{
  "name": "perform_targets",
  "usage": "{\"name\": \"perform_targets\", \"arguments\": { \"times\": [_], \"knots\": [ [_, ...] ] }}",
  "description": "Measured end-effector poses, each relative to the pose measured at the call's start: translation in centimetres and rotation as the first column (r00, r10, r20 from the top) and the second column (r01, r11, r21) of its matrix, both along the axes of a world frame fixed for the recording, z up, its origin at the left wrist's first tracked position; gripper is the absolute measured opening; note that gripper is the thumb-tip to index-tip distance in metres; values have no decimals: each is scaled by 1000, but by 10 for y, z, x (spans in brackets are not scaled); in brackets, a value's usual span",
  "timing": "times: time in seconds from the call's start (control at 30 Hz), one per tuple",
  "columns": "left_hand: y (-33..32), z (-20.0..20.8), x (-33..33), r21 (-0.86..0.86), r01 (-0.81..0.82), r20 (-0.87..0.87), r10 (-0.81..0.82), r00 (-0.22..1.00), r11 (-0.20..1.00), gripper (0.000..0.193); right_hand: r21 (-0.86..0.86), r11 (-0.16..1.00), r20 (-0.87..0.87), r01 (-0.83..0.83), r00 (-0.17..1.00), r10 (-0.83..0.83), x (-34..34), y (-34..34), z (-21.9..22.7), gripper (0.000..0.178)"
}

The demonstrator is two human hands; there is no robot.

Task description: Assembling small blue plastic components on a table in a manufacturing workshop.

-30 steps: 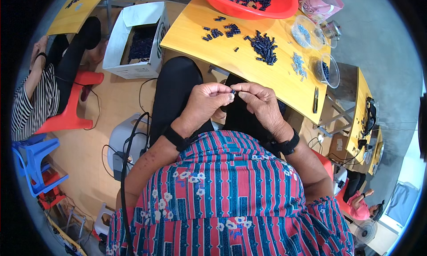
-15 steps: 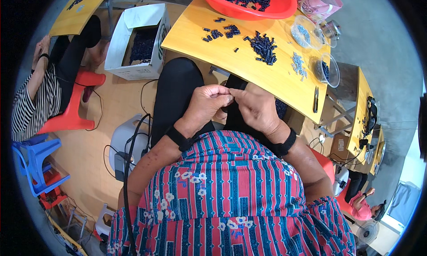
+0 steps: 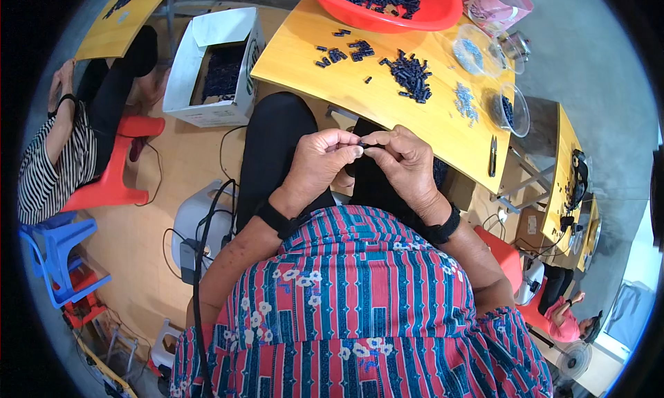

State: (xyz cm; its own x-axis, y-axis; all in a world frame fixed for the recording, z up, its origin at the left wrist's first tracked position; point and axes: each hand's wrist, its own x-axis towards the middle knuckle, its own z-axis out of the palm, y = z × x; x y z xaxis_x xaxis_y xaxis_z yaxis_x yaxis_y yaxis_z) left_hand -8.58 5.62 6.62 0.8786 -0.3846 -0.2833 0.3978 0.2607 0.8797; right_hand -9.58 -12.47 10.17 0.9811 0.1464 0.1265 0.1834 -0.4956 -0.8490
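My left hand [image 3: 317,164] and my right hand [image 3: 403,161] meet above my lap, thumbs and forefingers pinched toward each other. Between their fingertips shows a small dark cylindrical part [image 3: 371,146], gripped from both ends; its details are too small to make out. On the yellow table [image 3: 311,69] in front lies a pile of dark blue-black cylindrical parts [image 3: 411,78]. Smaller groups of the same parts [image 3: 360,50] lie to its left. Right of the pile are small silvery pieces [image 3: 465,102]. Tweezers [image 3: 493,156] rest near the table's right edge.
A red basin [image 3: 387,17] full of dark parts stands at the table's far side. Clear tubs [image 3: 515,111] sit at the right edge. A white carton [image 3: 211,114] holds more parts on the floor at left. A seated person [image 3: 59,149] is further left; cables hang nearby.
My right hand has turned and its fingers have opened out from a tighter curl, so the dark part now shows between both hands. My left hand has barely moved.
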Motion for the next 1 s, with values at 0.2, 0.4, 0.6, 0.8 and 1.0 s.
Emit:
{"name": "perform_targets", "arguments": {
  "times": [0.2, 0.4, 0.6, 0.8, 1.0],
  "knots": [
    [0, 0, -2, 20, 3, -31, -2, 1000, 1000, 13, -92, 995, 204, -30, 978, 49, 1, 1, -6, 18],
    [-1, 3, -5, 41, 5, -61, -2, 998, 999, 15, -149, 985, 264, -88, 956, 126, 0, 0, -7, 18],
    [0, 3, -6, 99, 24, -11, -23, 1000, 995, 15, -217, 964, 207, -154, 958, 199, 0, -2, -2, 15],
    [1, 1, -2, 50, -34, 44, 32, 999, 998, 16, 251, 930, -618, 268, 784, -60, 15, -20, -5, 23],
    [0, -3, -2, 11, -27, 32, 26, 999, 1000, 16, 432, 862, -682, 264, 721, 121, 8, -27, -7, 25]
  ]
}}
